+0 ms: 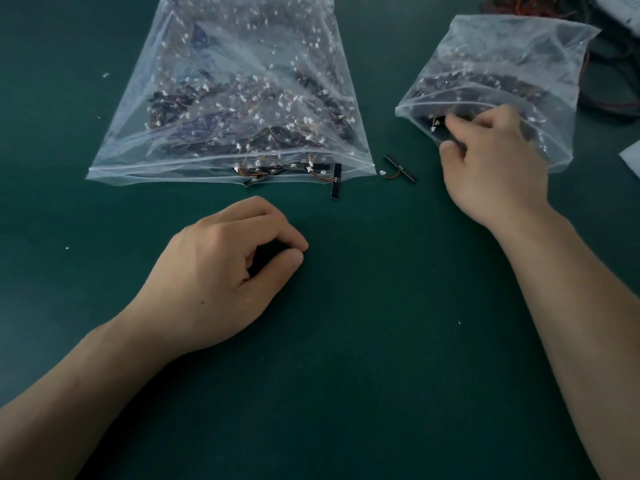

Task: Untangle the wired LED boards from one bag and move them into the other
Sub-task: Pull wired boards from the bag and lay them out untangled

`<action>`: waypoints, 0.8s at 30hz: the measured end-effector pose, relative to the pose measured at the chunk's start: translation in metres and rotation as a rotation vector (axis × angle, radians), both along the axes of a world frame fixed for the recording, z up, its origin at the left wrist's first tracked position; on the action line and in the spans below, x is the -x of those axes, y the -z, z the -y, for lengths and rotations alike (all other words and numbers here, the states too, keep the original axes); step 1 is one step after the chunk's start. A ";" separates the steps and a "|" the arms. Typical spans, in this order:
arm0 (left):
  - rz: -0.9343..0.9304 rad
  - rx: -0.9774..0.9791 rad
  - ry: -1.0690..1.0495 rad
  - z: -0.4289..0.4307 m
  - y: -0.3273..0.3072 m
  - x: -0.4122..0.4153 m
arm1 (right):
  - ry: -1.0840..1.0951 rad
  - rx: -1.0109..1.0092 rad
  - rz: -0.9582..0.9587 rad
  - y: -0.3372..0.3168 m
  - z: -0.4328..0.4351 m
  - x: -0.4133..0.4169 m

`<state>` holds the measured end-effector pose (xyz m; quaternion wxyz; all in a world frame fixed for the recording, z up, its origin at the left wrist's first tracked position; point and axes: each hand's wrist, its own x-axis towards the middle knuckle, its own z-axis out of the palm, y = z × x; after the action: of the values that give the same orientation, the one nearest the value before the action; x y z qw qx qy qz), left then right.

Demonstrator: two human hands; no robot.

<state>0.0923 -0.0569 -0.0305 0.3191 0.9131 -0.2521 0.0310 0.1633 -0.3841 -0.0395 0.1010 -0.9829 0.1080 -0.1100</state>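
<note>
Our left hand (221, 271) rests on the green table (346, 375), loosely curled, thumb tip meeting forefinger, with nothing visible in it. Just beyond it, the big bag (225, 81) spills LED boards (277, 169) from its mouth. Our right hand (491, 168) curls at the mouth of the small bag (502, 64); we cannot tell whether it pinches a board. One loose board (400, 168) lies just left of it.
</note>
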 end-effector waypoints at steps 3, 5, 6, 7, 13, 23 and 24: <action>0.022 -0.061 -0.188 0.020 0.002 -0.002 | 0.021 0.007 0.004 0.001 -0.002 -0.001; 0.050 -0.108 -0.236 0.036 0.003 -0.006 | 0.013 0.006 0.022 0.000 -0.004 -0.001; 0.061 -0.120 -0.232 0.043 0.004 -0.009 | 0.008 0.003 0.034 -0.001 -0.005 -0.001; 0.066 -0.126 -0.225 0.049 0.004 -0.012 | 0.000 0.004 0.050 -0.001 -0.005 -0.001; 0.035 -0.075 -0.216 0.048 0.007 -0.025 | -0.049 0.096 0.158 0.002 -0.008 0.001; 0.051 -0.070 -0.166 0.045 0.006 -0.021 | -0.036 0.100 0.226 -0.002 -0.019 0.005; 0.050 -0.072 -0.164 0.045 0.006 -0.021 | -0.055 0.024 0.248 -0.002 -0.019 0.006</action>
<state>0.1135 -0.1018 -0.0367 0.2761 0.9405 -0.1851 0.0705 0.1572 -0.3652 -0.0377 0.1048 -0.9655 0.0663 -0.2290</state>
